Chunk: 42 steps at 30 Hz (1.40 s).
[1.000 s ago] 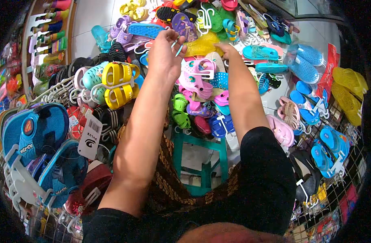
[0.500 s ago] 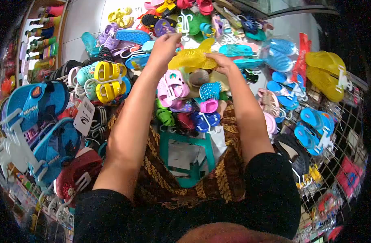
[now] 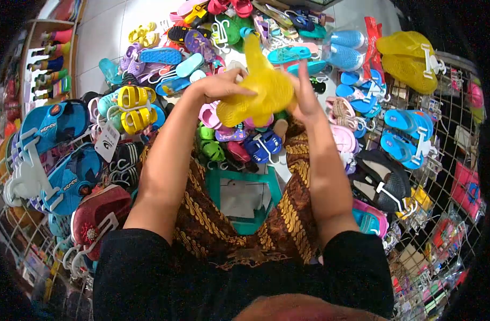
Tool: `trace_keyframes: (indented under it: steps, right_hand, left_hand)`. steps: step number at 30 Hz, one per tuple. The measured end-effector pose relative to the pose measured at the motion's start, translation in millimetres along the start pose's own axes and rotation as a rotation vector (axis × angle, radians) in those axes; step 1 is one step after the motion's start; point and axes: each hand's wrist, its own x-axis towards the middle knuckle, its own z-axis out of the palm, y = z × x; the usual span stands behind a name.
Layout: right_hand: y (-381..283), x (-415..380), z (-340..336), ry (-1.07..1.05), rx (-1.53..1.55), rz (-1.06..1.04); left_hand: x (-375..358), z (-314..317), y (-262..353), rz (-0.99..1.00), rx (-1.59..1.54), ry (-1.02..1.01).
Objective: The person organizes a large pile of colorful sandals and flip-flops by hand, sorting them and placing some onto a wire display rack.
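Note:
A yellow textured plastic slipper (image 3: 264,85), or a pair pressed together, is raised in front of me and a little blurred by motion; one narrow end points up. My left hand (image 3: 221,86) grips its left side with the fingers closed. At the right edge my right hand (image 3: 305,99) holds on too, thumb up and its other fingers mostly hidden behind the yellow plastic. Beneath it lie pink clogs (image 3: 208,113), green clogs (image 3: 212,150) and blue clogs (image 3: 262,145).
Many sandals cover the floor ahead. Blue sandals (image 3: 55,128) hang on the left, near a maroon shoe (image 3: 98,216). A wire rack (image 3: 448,176) with yellow slippers (image 3: 408,61) stands on the right. A teal stool (image 3: 274,187) shows between my knees.
The yellow slipper has come nearer to me and turned more upright. My left hand has moved down onto it, and my right hand has shifted its hold with the thumb up.

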Motion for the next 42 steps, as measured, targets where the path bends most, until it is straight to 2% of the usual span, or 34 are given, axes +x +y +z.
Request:
trace_keyframes:
  steps: [3, 5, 7, 8, 10, 11, 14, 15, 17, 18, 19, 22, 25, 27, 33, 36, 37, 40, 42]
  right_hand:
    - [-7.6, 33.9, -17.7, 0.098, -0.320, -0.119]
    - [-0.8, 36.7, -11.3, 0.076, -0.291, -0.086]
    - [5.7, 38.5, -2.6, 0.053, -0.199, -0.074]
    - [5.9, 40.8, -10.3, 0.047, -0.255, -0.111]
    - [7.2, 49.6, -33.7, 0.045, -0.358, -0.179]
    - [10.1, 54.2, -42.8, 0.130, -0.459, -0.360]
    - [-8.3, 52.7, -68.8, 0.435, -1.156, -0.599]
    - [-12.6, 53.4, -75.8, 0.470, -1.319, -0.707]
    - [-18.9, 52.8, -87.2, 0.454, -1.075, -0.672]
    - [-19.5, 50.4, -85.6, 0.445, -0.952, -0.650]
    - [-21.4, 45.2, -79.4, 0.527, -0.720, -0.578]
    - [-33.3, 40.1, -95.1, 0.510, -0.480, -0.482]
    - [-39.2, 34.1, -94.1, 0.361, -0.585, -0.458]
    - [-38.3, 27.8, -80.7, 0.350, -0.706, -0.471]
    - [-41.0, 20.1, -76.8, 0.322, -0.778, -0.275]
    - [-42.8, 30.4, -89.4, 0.299, -0.639, -0.342]
    - [-42.8, 28.4, -86.2, 0.167, -0.381, -0.412]
    - [-45.9, 25.5, -76.6, 0.125, -0.120, -0.464]
    - [-45.0, 26.7, -78.1, 0.123, -0.111, -0.454]
  left_hand:
    - [-8.1, 5.5, 15.9, 0.040, -0.517, 0.029]
    - [-7.3, 4.7, 20.7, 0.049, -0.747, 0.034]
    - [-4.5, 7.5, 21.3, 0.079, -0.695, 0.086]
    - [-4.5, 8.9, 20.8, 0.100, -0.678, 0.117]
    - [-4.9, 5.2, 23.6, 0.069, -0.413, 0.249]
    - [-5.6, 3.3, 25.3, 0.054, -0.282, 0.310]
    - [-9.2, 5.7, 25.5, 0.067, -0.023, 0.469]
    - [-10.0, 3.3, 22.0, 0.056, 0.044, 0.490]
    - [-2.1, -7.0, 2.9, 0.006, 0.103, 0.566]
    - [-2.4, -7.1, 3.2, -0.014, -0.007, 0.608]
    - [-2.5, -8.4, 4.3, -0.030, -0.116, 0.651]
    - [-1.3, -14.2, 5.4, 0.002, -0.429, 0.686]
    - [2.6, -17.2, 4.2, 0.086, -0.671, 0.639]
    - [5.2, -18.8, 3.3, 0.101, -0.676, 0.632]
    - [4.7, -25.9, -1.3, 0.172, -0.510, 0.679]
    - [2.1, -21.9, -0.1, 0.204, -0.474, 0.635]
    - [1.8, -20.0, 0.4, 0.216, -0.471, 0.614]
    - [6.8, -14.3, -3.6, 0.299, -0.529, 0.579]
    - [6.2, -9.5, -0.5, 0.265, -0.551, 0.546]
